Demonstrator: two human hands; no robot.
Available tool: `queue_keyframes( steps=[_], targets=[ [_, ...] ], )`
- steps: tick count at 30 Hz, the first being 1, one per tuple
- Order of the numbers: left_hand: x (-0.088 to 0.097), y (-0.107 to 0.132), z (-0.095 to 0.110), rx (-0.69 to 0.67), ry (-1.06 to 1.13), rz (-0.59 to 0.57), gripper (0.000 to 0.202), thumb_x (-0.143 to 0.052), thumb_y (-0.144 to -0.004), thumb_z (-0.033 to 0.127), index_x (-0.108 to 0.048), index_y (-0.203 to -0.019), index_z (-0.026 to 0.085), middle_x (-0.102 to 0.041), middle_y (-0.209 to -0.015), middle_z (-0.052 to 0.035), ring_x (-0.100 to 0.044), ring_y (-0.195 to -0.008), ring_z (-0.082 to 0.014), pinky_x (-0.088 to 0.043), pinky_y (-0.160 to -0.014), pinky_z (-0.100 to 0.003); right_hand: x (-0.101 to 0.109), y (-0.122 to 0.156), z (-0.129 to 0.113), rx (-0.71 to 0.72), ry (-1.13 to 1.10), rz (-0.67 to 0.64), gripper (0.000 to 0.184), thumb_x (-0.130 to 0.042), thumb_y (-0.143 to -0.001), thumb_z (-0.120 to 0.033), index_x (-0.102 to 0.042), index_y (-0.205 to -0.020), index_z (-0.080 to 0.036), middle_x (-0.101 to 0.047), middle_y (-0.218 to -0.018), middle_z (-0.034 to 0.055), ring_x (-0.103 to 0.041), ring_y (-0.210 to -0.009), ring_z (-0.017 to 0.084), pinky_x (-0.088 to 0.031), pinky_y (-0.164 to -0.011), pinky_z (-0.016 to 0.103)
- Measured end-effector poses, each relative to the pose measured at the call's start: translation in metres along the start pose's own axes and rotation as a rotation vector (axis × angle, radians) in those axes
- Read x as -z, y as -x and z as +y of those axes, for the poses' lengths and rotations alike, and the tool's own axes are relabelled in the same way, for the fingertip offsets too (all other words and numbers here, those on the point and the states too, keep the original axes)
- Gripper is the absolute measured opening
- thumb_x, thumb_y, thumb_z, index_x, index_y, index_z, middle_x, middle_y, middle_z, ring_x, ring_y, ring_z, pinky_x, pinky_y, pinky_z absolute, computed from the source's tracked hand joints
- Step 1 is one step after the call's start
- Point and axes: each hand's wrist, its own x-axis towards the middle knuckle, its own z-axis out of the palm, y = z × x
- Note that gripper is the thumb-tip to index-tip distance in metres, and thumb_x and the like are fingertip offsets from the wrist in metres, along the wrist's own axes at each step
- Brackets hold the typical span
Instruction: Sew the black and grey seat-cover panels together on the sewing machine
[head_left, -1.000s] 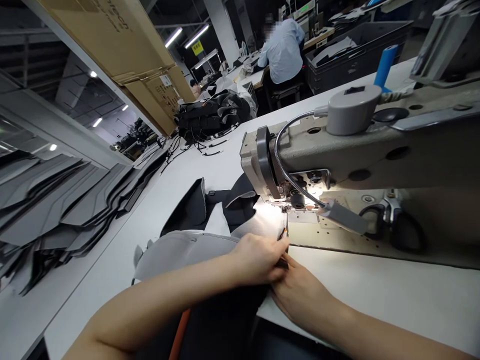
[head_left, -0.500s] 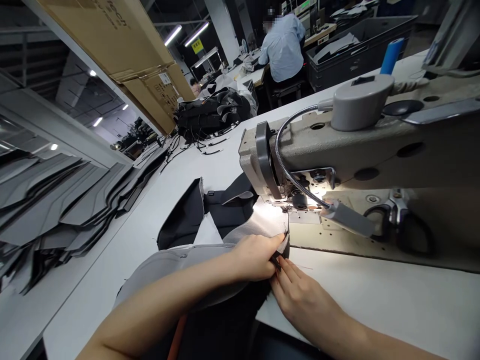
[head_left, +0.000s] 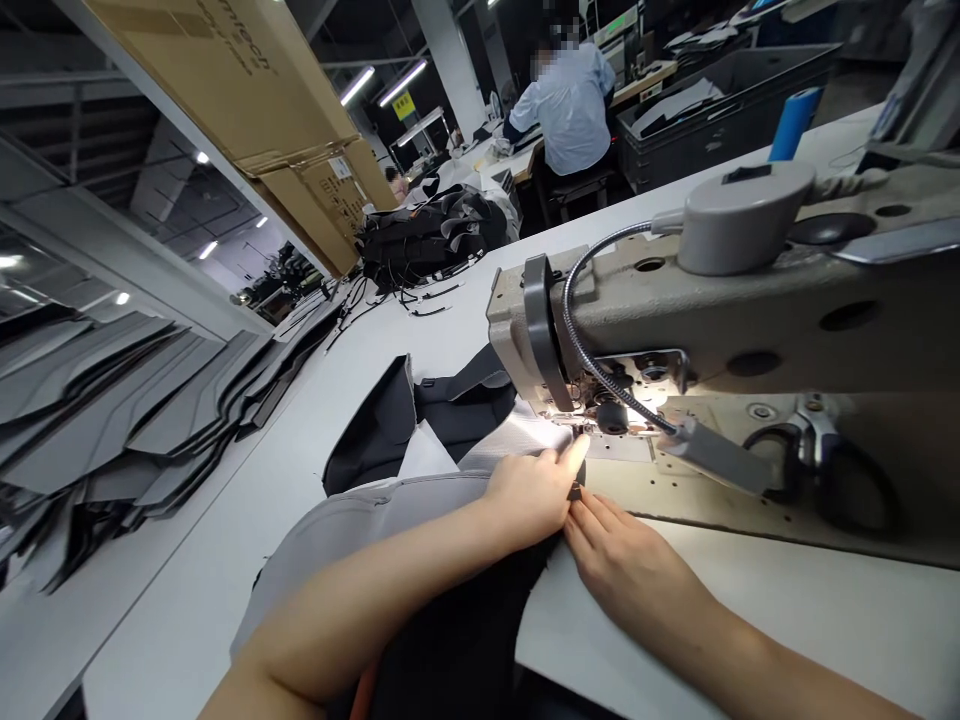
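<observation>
A grey-and-black sewn fabric cover lies across the table front, its edge running under the lit needle area of the sewing machine. My left hand presses on the cover just in front of the presser foot, index finger stretched toward it and the other fingers curled on the cloth. Close beside it, my right hand pinches the cover's dark edge, fingers together. A small black strip shows between the two hands. The fingertips under the cloth are hidden.
Black-handled scissors lie on the machine bed, near the lamp head. Stacked grey panels fill the left side. Behind are a dark fabric pile, a cardboard box, a blue spool and a seated person.
Both hands have moved forward with the cover's edge, closer to the needle. My left index finger now reaches nearly to the presser foot. The camera view has shifted slightly.
</observation>
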Motion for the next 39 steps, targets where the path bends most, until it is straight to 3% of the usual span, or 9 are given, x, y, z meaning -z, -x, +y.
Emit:
queue_keyframes(
  steps=[5,11,17,33,39],
  targets=[
    [-0.001,-0.001,-0.006,0.001,0.076,-0.017,0.035,-0.048,-0.082,0.028,-0.049,-0.116,0.018,-0.066,-0.100,-0.0067,-0.066,-0.084,-0.0263,-0.052,-0.069,-0.036,0.000,0.001,0.000,-0.001,-0.019,0.020,0.039,-0.043,-0.070,-0.006,-0.064,-0.102,0.002,-0.065,-0.105,0.0209,-0.059,-0.102,0.030,-0.049,-0.087,0.040],
    [-0.002,-0.006,-0.011,-0.063,0.113,-0.022,0.049,-0.048,-0.079,0.025,-0.042,-0.128,0.021,-0.064,-0.109,-0.0075,-0.064,-0.093,-0.0269,-0.052,-0.076,-0.036,-0.003,0.003,0.000,0.010,-0.011,0.011,0.040,-0.043,-0.071,-0.007,-0.062,-0.106,0.001,-0.064,-0.108,0.0206,-0.058,-0.105,0.030,-0.048,-0.088,0.040],
    [0.005,-0.008,-0.010,-0.046,0.130,-0.044,0.054,-0.049,-0.077,0.023,-0.043,-0.130,0.020,-0.067,-0.104,-0.0090,-0.064,-0.091,-0.0293,-0.052,-0.074,-0.039,-0.003,0.003,0.001,0.006,-0.017,-0.001,0.040,-0.043,-0.072,-0.007,-0.061,-0.107,0.001,-0.063,-0.109,0.0209,-0.058,-0.105,0.030,-0.049,-0.088,0.041],
    [0.000,-0.011,-0.008,-0.039,0.069,0.071,0.039,-0.048,-0.079,0.021,-0.053,-0.117,0.020,-0.066,-0.098,-0.0068,-0.065,-0.083,-0.0262,-0.052,-0.069,-0.036,-0.004,0.001,0.003,-0.002,0.019,-0.078,0.042,-0.046,-0.075,-0.010,-0.060,-0.111,0.003,-0.062,-0.114,0.0220,-0.056,-0.108,0.031,-0.048,-0.093,0.042],
    [-0.001,-0.010,-0.013,-0.105,0.134,0.063,0.026,-0.047,-0.082,0.022,-0.057,-0.106,0.018,-0.065,-0.098,-0.0073,-0.064,-0.087,-0.0245,-0.052,-0.073,-0.033,-0.006,0.002,0.002,0.016,0.044,-0.105,0.043,-0.045,-0.075,-0.010,-0.059,-0.113,0.004,-0.060,-0.115,0.0224,-0.054,-0.111,0.031,-0.046,-0.094,0.043]
  ],
)
